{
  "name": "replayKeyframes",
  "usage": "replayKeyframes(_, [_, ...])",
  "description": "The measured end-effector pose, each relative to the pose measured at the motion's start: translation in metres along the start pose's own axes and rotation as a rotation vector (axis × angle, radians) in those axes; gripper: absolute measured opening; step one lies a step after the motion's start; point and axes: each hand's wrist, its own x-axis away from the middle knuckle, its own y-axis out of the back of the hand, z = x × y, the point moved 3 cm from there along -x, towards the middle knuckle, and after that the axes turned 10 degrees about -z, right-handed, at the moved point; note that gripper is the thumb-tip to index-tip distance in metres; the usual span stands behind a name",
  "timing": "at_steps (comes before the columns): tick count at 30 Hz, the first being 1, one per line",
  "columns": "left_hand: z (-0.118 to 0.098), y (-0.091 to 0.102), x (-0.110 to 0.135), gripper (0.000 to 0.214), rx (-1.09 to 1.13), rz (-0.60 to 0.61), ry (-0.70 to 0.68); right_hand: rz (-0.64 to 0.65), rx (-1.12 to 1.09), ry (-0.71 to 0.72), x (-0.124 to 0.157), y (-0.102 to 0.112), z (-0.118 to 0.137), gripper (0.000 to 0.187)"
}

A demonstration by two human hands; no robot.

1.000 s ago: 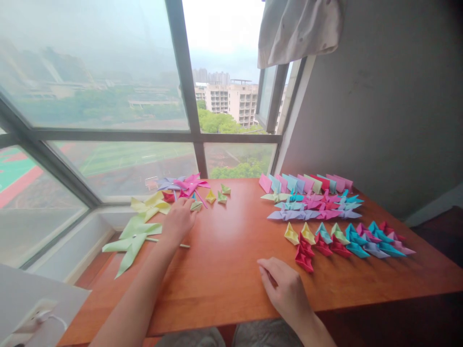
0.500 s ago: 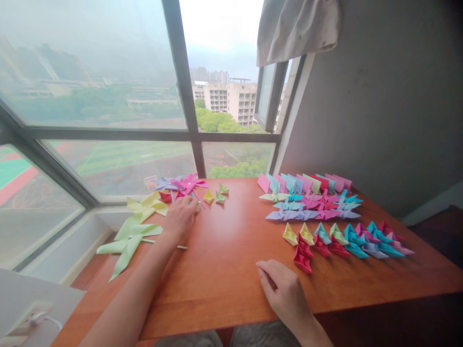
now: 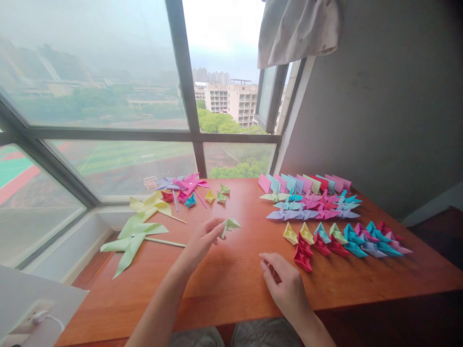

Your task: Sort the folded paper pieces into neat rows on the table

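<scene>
My left hand (image 3: 200,241) is raised over the middle of the wooden table (image 3: 224,284), its fingertips pinched on a small light-green folded paper piece (image 3: 230,224). My right hand (image 3: 284,284) rests on the table near the front edge, fingers loosely curled, just left of a red folded piece (image 3: 303,259). What, if anything, the right hand holds is hidden. Rows of coloured folded paper pieces (image 3: 343,236) lie to the right.
Paper pinwheels lie at the table's left: a large green one (image 3: 135,236), a yellow one (image 3: 152,205), a pink one (image 3: 190,184). Small folded pieces (image 3: 210,196) sit near them. Flat folded papers (image 3: 307,183) line the back right. A big window stands behind, a grey wall on the right.
My left hand left the pinwheel area at the back left and came toward the table's middle, now holding a light-green folded piece. My right hand shifted slightly.
</scene>
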Motion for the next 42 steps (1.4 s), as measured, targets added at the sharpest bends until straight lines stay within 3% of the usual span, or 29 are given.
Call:
replayKeyframes(4, [0.002,-0.029,0.030,0.038,0.230,0.118,0.196,-0.022,-0.019,0.009,-0.002,0.001,0.008,0.025])
replayKeyframes(8, [0.002,-0.048,0.050,0.040,0.277,0.184,0.269,-0.035,-0.020,0.083,-0.002,0.004,0.019,0.023])
replayKeyframes(13, [0.007,-0.057,0.058,0.044,0.295,0.215,0.314,-0.046,-0.035,0.099,0.000,0.009,0.025,0.018])
replayKeyframes(16, [0.008,-0.053,0.060,0.042,0.211,0.138,0.235,-0.025,-0.035,0.084,0.003,0.012,0.024,0.017])
replayKeyframes(20, [0.001,-0.043,0.065,0.031,0.073,-0.028,0.027,-0.005,-0.013,0.063,0.005,0.015,0.021,0.015])
replayKeyframes(23, [-0.003,-0.042,0.069,0.020,0.001,0.005,-0.089,0.033,-0.015,0.053,0.005,0.018,0.020,0.015])
replayKeyframes(28, [-0.004,-0.047,0.071,0.014,-0.077,0.075,-0.152,0.098,-0.017,0.045,0.010,0.028,0.021,0.017])
replayKeyframes(31, [-0.001,-0.049,0.071,0.015,-0.078,0.093,-0.147,0.091,-0.012,0.033,0.012,0.041,0.021,0.017])
replayKeyframes(35, [0.009,-0.046,0.070,0.020,-0.079,0.060,-0.071,-0.042,0.098,0.003,0.010,0.076,0.013,0.017])
replayKeyframes(39, [0.018,-0.043,0.070,0.024,-0.031,0.064,-0.010,-0.221,0.374,0.004,0.010,0.120,-0.012,0.014])
replayKeyframes(42, [0.019,-0.044,0.071,0.025,-0.032,0.053,-0.010,-0.269,0.561,-0.003,0.017,0.138,-0.039,0.017])
